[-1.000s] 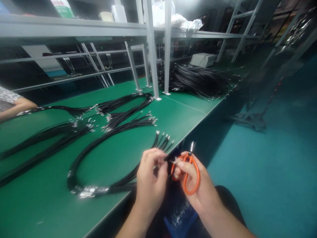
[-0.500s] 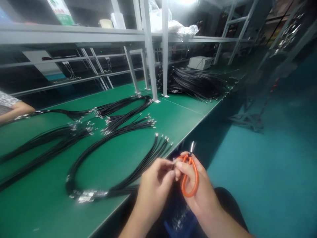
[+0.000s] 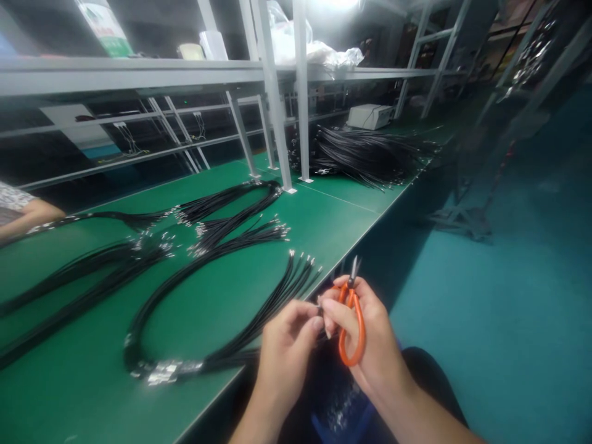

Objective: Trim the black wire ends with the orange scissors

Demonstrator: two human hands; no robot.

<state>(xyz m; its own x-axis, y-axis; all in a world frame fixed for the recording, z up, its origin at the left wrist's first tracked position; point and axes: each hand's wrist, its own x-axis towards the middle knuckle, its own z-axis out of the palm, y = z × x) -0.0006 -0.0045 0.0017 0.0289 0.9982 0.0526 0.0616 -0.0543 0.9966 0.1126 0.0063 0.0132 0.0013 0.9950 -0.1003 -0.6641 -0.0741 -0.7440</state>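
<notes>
At the near edge of the green desk point(image 3: 83, 394), the left hand point(image 3: 287, 338) is pinching the metal-tipped end of a black wire point(image 3: 319, 304), its thumb and forefinger closing narrowly on it. The right hand point(image 3: 372, 336) is meeting it there, thumb and forefinger touching the same wire end, while its other fingers are curling around the orange-handled scissors point(image 3: 351, 327), whose short blades are pointing up and away, seemingly shut. Just left of the hands, a looped bundle of black wires point(image 3: 171, 370) is lying on the desk, its tipped ends fanning out toward the desk edge near the hands. More bundles are lying farther left, and a heap of black cables point(image 3: 365, 154) is sitting at the far end beside the grey shelf posts point(image 3: 275, 123). A co-worker's arm point(image 3: 28, 213) is resting at the far left.
</notes>
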